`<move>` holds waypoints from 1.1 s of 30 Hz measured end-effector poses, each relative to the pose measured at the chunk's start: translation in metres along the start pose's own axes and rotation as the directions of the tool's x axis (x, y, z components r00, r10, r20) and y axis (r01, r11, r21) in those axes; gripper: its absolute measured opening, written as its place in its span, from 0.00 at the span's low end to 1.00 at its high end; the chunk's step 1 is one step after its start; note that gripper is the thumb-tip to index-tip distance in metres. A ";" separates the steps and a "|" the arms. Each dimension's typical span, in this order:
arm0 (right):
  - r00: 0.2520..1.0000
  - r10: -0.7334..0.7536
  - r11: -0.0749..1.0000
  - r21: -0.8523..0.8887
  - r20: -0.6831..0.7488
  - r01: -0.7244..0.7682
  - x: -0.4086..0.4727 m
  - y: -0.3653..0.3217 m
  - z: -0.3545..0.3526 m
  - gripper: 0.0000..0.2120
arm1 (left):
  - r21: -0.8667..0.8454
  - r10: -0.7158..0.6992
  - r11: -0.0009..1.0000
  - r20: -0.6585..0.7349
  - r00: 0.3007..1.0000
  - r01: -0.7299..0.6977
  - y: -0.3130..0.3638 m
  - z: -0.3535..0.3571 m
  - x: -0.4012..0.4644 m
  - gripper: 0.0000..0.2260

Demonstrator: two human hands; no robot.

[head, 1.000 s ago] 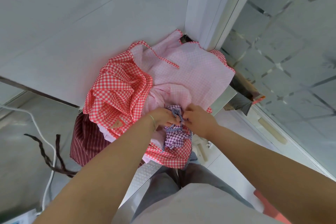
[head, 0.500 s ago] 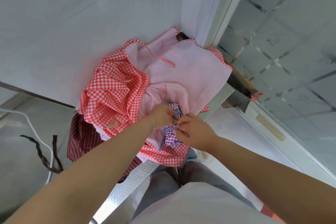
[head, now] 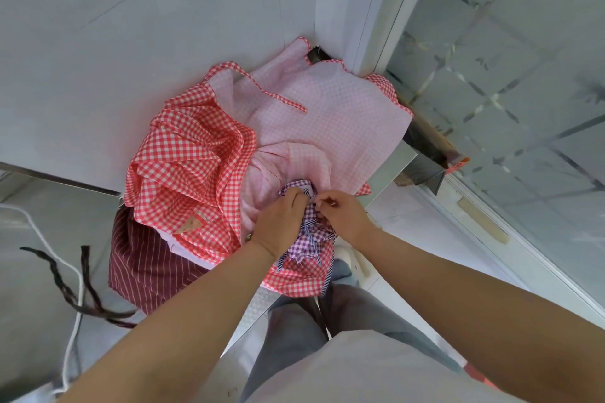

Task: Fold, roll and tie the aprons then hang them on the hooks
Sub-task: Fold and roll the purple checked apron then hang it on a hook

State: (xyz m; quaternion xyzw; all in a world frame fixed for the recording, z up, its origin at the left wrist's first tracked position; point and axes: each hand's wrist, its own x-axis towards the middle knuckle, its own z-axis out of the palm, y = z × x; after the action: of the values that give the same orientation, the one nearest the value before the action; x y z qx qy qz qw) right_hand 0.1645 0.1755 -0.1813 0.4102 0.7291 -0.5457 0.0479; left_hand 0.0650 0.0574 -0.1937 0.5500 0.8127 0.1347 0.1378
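Small purple gingham apron bundle [head: 306, 239] gripped by left hand [head: 281, 222]; right hand [head: 340, 214] pinches its blue striped tie [head: 309, 232]. Knot hidden behind fingers

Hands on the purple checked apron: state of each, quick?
Left hand: gripping the purple checked apron.
Right hand: pinching the apron's striped tie.

Soft checked cloth on brushed metal, glossy tile and frosted glass around.

The red gingham apron [head: 193, 154] is thin matt woven cloth, creased into pleats; the pale pink apron [head: 330, 114] is the same matt cotton-like weave, and the purple gingham apron [head: 306, 244] is crumpled. The maroon striped apron [head: 144, 265] looks a heavier matt fabric. The surface [head: 397, 163] is smooth, dull-shining metal. The wall tiles [head: 131, 26] are smooth and faintly glossy; the glass door [head: 523, 91] is frosted.
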 end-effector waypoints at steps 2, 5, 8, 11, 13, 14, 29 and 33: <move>0.999 0.000 0.999 0.051 0.039 -0.002 0.006 0.003 -0.003 0.09 | 0.011 -0.003 1.000 -0.027 1.000 0.003 0.000 0.002 0.000 0.17; 0.983 -0.122 0.989 -0.071 0.135 0.132 0.014 0.003 -0.007 0.13 | 0.079 -0.003 0.997 -0.034 0.999 0.006 0.001 0.006 -0.001 0.09; 0.968 -0.188 0.960 -0.178 0.166 0.217 0.020 0.001 -0.009 0.15 | -0.034 -0.167 0.986 -0.086 0.982 0.165 0.002 0.010 0.002 0.08; 0.950 -0.250 0.933 -0.213 0.189 0.288 0.022 0.000 -0.012 0.13 | 0.014 0.005 1.000 -0.138 0.990 -0.003 0.000 0.007 -0.001 0.11; 0.922 -0.314 0.894 -0.257 0.225 0.367 0.023 0.000 -0.012 0.09 | 0.037 0.053 0.998 -0.102 0.993 -0.049 -0.004 0.006 -0.002 0.15; 0.913 -0.327 0.882 -0.268 0.243 0.388 0.025 0.000 -0.012 0.09 | 0.020 0.048 0.999 -0.112 0.993 -0.046 -0.004 0.005 -0.002 0.15; 0.977 -0.138 0.986 0.111 0.161 0.121 0.024 -0.014 -0.019 0.09 | -0.206 -0.030 0.977 -0.348 0.937 -0.045 -0.007 -0.002 0.013 0.09; 0.975 -0.097 0.989 0.133 0.201 0.071 0.022 -0.019 -0.022 0.07 | -0.148 0.019 0.986 -0.360 0.933 -0.077 -0.009 -0.006 0.012 0.09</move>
State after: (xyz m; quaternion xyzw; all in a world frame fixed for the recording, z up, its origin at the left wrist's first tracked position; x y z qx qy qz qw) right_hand 0.1464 0.2048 -0.1698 0.3221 0.7012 -0.6317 0.0744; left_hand 0.0512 0.0653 -0.1924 0.5232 0.7970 0.3005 0.0279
